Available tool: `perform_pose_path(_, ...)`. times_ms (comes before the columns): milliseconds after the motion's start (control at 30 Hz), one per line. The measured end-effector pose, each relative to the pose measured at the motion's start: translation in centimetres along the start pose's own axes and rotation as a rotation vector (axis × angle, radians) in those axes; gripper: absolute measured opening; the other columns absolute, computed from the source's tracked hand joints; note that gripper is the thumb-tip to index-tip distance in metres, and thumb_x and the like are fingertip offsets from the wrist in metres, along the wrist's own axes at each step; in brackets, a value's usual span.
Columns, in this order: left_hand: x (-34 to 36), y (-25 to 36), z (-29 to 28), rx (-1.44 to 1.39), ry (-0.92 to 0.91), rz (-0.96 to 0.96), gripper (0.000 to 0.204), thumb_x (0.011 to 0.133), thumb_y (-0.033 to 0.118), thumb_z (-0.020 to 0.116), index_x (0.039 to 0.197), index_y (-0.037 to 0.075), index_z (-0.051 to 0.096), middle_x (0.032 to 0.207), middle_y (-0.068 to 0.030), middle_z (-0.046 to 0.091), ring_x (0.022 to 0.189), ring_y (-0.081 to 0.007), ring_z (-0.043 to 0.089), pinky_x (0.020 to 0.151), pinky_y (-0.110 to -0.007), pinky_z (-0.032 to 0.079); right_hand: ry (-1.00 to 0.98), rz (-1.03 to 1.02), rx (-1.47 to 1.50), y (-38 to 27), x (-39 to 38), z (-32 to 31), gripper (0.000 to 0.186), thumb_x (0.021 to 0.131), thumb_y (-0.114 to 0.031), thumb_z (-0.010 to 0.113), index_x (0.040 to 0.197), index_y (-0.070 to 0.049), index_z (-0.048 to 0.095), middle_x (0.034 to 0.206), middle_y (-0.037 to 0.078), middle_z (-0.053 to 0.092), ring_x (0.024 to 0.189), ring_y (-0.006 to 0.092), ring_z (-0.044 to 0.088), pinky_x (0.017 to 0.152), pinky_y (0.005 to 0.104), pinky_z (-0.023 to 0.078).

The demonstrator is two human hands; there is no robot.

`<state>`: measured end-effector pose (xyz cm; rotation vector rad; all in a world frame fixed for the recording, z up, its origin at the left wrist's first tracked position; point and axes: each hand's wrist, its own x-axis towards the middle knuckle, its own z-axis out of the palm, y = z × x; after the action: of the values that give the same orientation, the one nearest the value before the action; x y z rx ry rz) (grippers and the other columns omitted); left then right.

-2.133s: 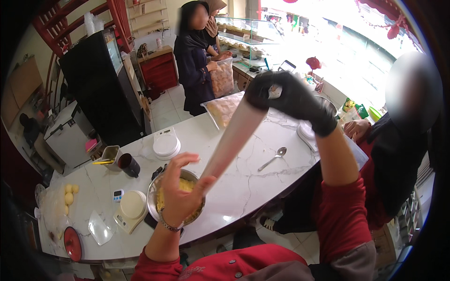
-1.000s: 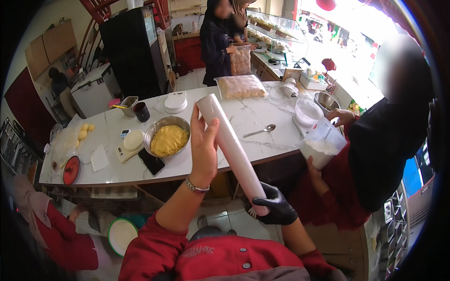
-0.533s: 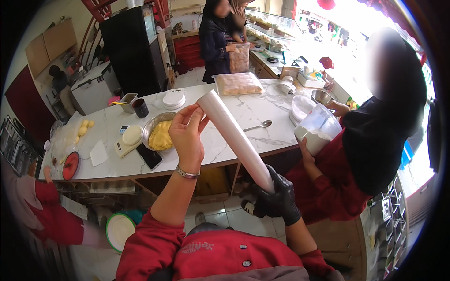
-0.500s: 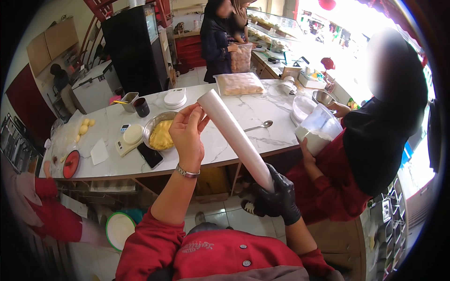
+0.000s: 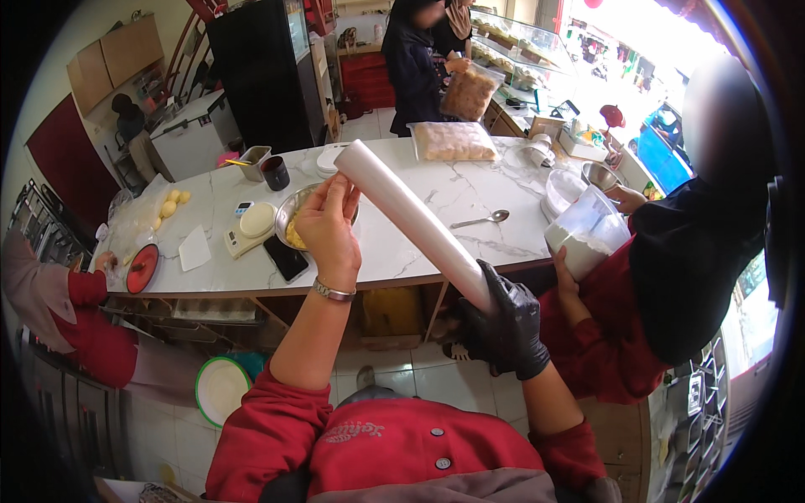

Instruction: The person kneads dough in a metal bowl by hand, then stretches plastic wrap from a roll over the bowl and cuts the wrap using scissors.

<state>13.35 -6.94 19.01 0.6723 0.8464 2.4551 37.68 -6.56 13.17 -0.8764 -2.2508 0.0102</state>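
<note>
A long white roll of plastic film (image 5: 415,226) is held slantwise in front of me, its upper end over the counter and its lower end nearer my body. My left hand (image 5: 329,230), bare with a metal watch at the wrist, pinches at the roll's upper end, thumb against fingers. In a black glove, my right hand (image 5: 507,327) is closed round the lower end. Beneath my left hand is a metal bowl (image 5: 289,204) of yellow dough or filling, partly hidden. A black phone (image 5: 286,258) and a kitchen scale (image 5: 251,228) lie beside that bowl.
On the marble counter (image 5: 394,260) are a spoon (image 5: 481,220), a filled plastic bag (image 5: 455,141), a dark cup (image 5: 274,173) and a red lid (image 5: 142,268). At right, a co-worker holds a clear container (image 5: 587,230) of white powder. Another person stands at left.
My view has turned slightly left. Both hands keep their hold on the roll. At the back, a co-worker's plastic bag has tilted and risen. The person at left shows more fully.
</note>
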Motion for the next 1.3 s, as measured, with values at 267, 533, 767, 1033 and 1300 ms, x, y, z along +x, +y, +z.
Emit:
perform_pose_path(267, 0.8, 0.2, -1.2, 0.050, -0.004, -0.007, 0.012, 0.082, 0.004, 0.057, 0.088, -0.007, 0.059, 0.086, -0.0103, 0.061, 0.080, -0.0161, 0.060, 0.079, -0.027, 0.051, -0.025, -0.053, -0.053, 1.0, 0.9, -0.3, 0.057, 0.073, -0.026, 0.063, 0.123, -0.008, 0.044, 0.094, 0.010, 0.059, 0.073, 0.0251, 0.058, 0.069, 0.0365, 0.044)
perform_pose_path(533, 3.4, -0.7, -3.0, 0.190, -0.168, -0.182, 0.017, 0.084, 0.009, 0.055, 0.091, -0.006, 0.059, 0.088, -0.0104, 0.061, 0.083, -0.0184, 0.060, 0.078, -0.032, 0.051, -0.058, -0.036, -0.178, 0.2, 1.2, -1.2, 0.059, 0.070, -0.024, 0.065, 0.122, -0.007, 0.045, 0.092, 0.009, 0.059, 0.072, 0.0234, 0.058, 0.065, 0.0362, 0.044)
perform_pose_path(767, 6.1, -1.8, -4.1, 0.085, -0.276, -0.308, 0.016, 0.086, 0.011, 0.053, 0.092, -0.002, 0.060, 0.092, -0.0086, 0.060, 0.087, -0.0166, 0.059, 0.079, -0.033, 0.051, -0.065, 0.068, -0.184, -1.9, 1.8, 1.1, 0.059, 0.070, -0.027, 0.066, 0.121, -0.006, 0.046, 0.090, 0.011, 0.060, 0.071, 0.0246, 0.059, 0.064, 0.0375, 0.044)
perform_pose_path(1033, 9.2, -0.2, -7.4, 0.013, -0.285, -0.307, 0.016, 0.087, 0.009, 0.049, 0.092, -0.005, 0.053, 0.095, -0.0104, 0.055, 0.092, -0.0188, 0.056, 0.084, -0.035, 0.050, -0.077, 0.110, -0.167, -5.6, 3.9, 5.4, 0.056, 0.072, -0.028, 0.065, 0.120, -0.005, 0.047, 0.088, 0.013, 0.061, 0.069, 0.0271, 0.060, 0.063, 0.0368, 0.046)
perform_pose_path(1300, 12.7, 1.2, -11.4, -0.184, -0.225, -0.335, 0.014, 0.088, 0.012, 0.051, 0.089, -0.001, 0.055, 0.091, -0.0091, 0.060, 0.090, -0.0177, 0.058, 0.086, -0.033, 0.048, 0.028, 0.108, -0.178, -10.7, 6.0, 9.8, 0.052, 0.072, -0.027, 0.064, 0.117, -0.006, 0.049, 0.089, 0.013, 0.062, 0.067, 0.0274, 0.060, 0.061, 0.0369, 0.047)
